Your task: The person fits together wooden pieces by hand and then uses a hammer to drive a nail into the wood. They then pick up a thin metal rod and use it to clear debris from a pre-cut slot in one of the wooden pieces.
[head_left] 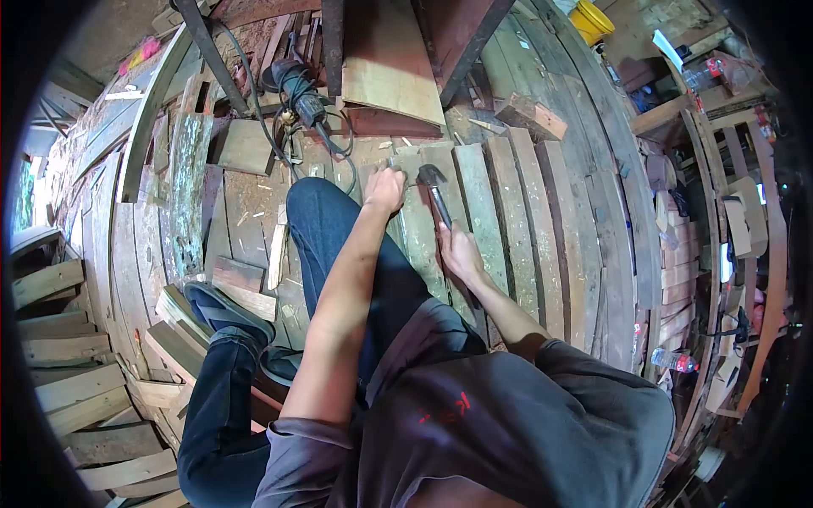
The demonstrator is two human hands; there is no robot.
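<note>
My right hand (460,252) is wrapped round the handle of a claw hammer (433,179), whose head is over the wooden boards just right of my other hand. My left hand (385,188) is closed with its fingertips pressed together at the far end of a wooden board (415,222); whatever sits between them is too small to make out. Several boards (523,212) lie side by side under and to the right of the hammer. My bent knee (320,199) is close to my left forearm.
An angle grinder (298,95) with its cable lies beyond my knee, beside a plywood sheet (394,63) between dark table legs. A wood block (532,117) sits past the boards. Stacked planks (72,347) are at left; a plastic bottle (675,361) lies at right.
</note>
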